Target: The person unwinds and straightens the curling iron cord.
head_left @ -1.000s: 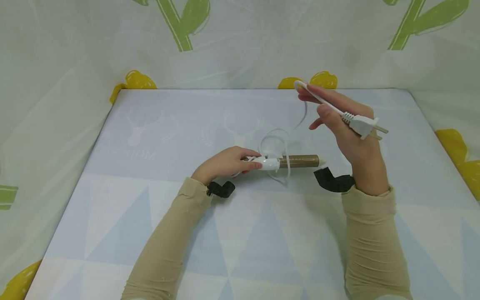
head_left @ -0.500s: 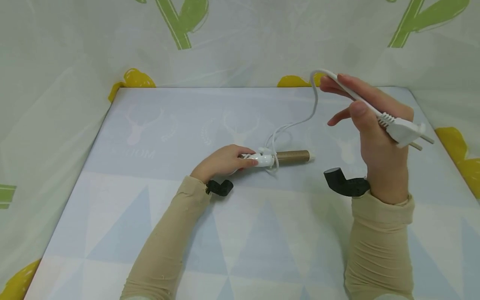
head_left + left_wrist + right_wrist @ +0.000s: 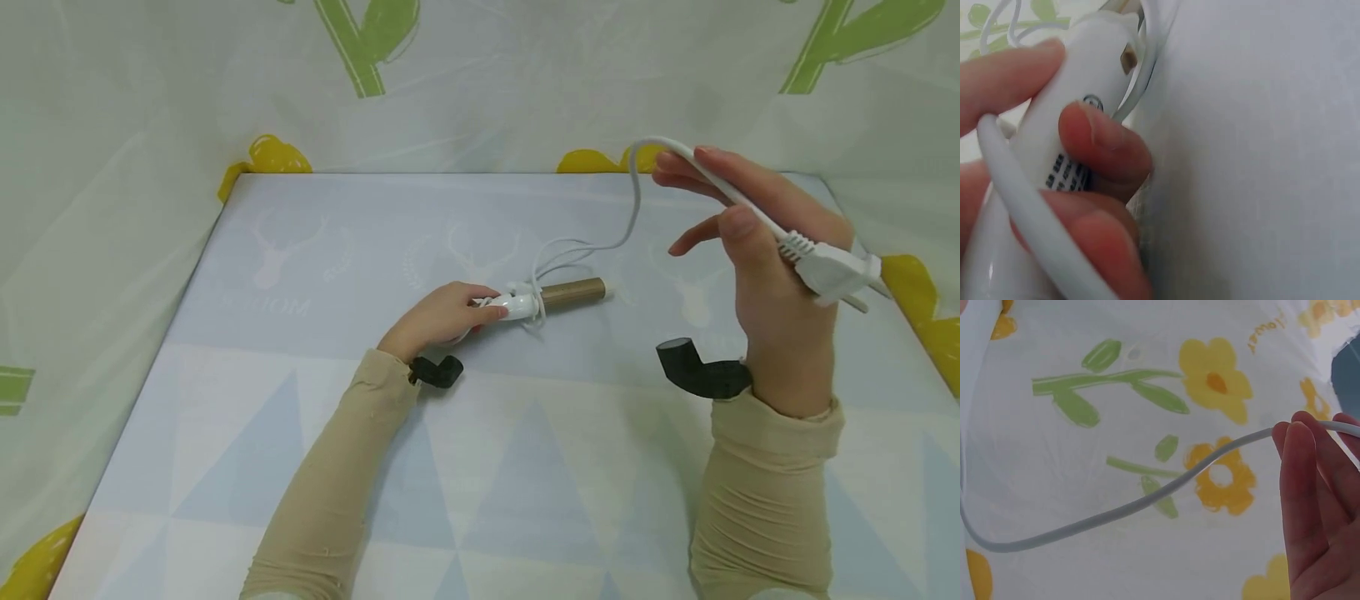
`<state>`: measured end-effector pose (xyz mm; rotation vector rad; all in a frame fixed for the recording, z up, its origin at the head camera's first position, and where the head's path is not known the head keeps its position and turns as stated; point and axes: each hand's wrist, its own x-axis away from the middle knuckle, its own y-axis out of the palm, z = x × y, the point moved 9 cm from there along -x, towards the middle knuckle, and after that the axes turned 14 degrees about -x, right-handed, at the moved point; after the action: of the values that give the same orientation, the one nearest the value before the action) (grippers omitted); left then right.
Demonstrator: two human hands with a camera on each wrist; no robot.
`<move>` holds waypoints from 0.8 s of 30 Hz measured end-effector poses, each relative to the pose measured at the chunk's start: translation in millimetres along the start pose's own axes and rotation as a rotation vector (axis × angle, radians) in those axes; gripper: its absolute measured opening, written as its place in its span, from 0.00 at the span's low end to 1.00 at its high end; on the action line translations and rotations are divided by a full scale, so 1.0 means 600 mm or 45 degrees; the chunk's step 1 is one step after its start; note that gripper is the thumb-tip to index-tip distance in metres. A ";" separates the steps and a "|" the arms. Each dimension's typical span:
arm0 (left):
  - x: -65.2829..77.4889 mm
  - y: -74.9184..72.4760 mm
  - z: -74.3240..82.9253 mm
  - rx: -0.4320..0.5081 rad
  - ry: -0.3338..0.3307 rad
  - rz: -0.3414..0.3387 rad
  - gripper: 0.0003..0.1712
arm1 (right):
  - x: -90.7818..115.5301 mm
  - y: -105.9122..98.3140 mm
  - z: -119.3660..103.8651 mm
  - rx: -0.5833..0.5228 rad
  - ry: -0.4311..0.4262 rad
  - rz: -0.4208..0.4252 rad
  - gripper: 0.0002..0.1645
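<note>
A curling iron (image 3: 573, 293) with a white handle and a brown barrel lies in the middle of the head view, its barrel pointing right. My left hand (image 3: 441, 318) grips its handle, and in the left wrist view fingers curl around the white handle (image 3: 1094, 62) and its printed label. White cord is looped around the iron where handle meets barrel. From there the power cord (image 3: 636, 204) rises to my raised right hand (image 3: 787, 300), which pinches it between thumb and fingers. The two-pin plug (image 3: 836, 271) sticks out past the back of the thumb, prongs pointing right.
The table (image 3: 360, 467) has a pale blue and white triangle pattern. A white curtain (image 3: 480, 83) with green stems and yellow flowers hangs along its back and sides. Black wrist cameras sit at both cuffs.
My right hand has moved right and slightly towards me, drawing the cord and plug along. The curling iron has shifted a little left and away, its barrel end tilting away from me.
</note>
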<state>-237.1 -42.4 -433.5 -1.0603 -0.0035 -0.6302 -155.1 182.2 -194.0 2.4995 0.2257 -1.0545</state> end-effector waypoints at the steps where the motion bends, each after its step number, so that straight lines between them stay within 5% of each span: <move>1: 0.000 -0.002 -0.004 0.003 -0.013 0.011 0.30 | 0.000 -0.003 -0.002 0.012 -0.005 0.009 0.28; 6: 0.002 -0.015 -0.023 0.054 -0.079 0.058 0.30 | 0.000 -0.030 -0.015 0.044 -0.034 0.115 0.31; 12: 0.007 -0.025 -0.036 0.115 -0.156 0.093 0.27 | 0.002 -0.057 -0.025 -0.099 -0.078 0.240 0.33; 16: 0.008 -0.031 -0.038 0.134 -0.191 0.105 0.26 | 0.006 -0.063 -0.032 -0.193 -0.125 0.253 0.37; 24: 0.008 -0.037 -0.040 0.137 -0.189 0.149 0.21 | 0.017 -0.086 -0.051 -0.150 -0.169 0.259 0.35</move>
<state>-250.6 -71.5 -426.4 -0.9936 -0.1028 -0.4396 -143.9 241.9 -198.5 2.2819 -0.0061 -1.0846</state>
